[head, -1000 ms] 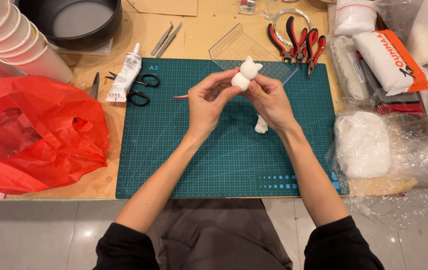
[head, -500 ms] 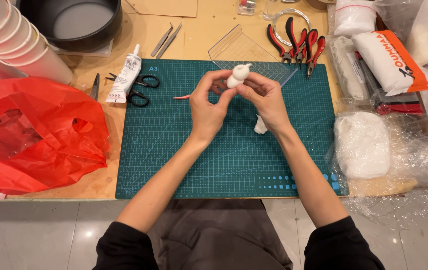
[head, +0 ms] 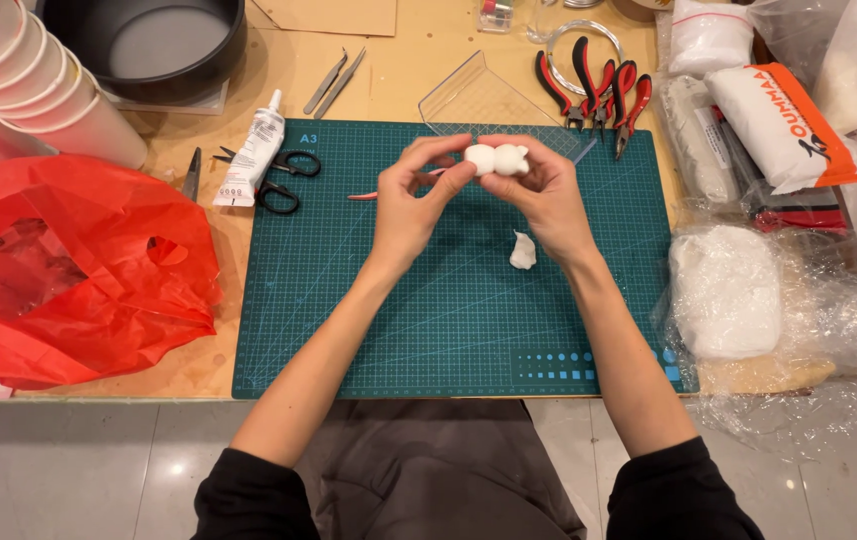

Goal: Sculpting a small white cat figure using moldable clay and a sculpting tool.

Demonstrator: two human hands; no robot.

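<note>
Both hands hold a small white clay figure [head: 497, 159] above the far part of a green cutting mat [head: 349, 320]. My left hand [head: 411, 205] pinches its rounded left end between thumb and fingers. My right hand [head: 549, 195] grips the right end, which has small bumps. The figure lies sideways between the two hands. A small white clay lump [head: 523, 251] rests on the mat just below my right hand. A thin red-handled tool [head: 364, 195] lies on the mat, partly hidden behind my left hand.
A red plastic bag [head: 59, 265] fills the left. Scissors [head: 279, 180], a glue tube [head: 254, 150], tweezers [head: 334, 85] and a dark round pan [head: 159, 40] lie beyond the mat. Red pliers [head: 599, 85], a clear plastic sheet [head: 474, 100] and wrapped white clay [head: 727, 290] sit right.
The clay figure has been turned from upright to lying sideways. Both hands have shifted slightly, still holding it over the far part of the mat.
</note>
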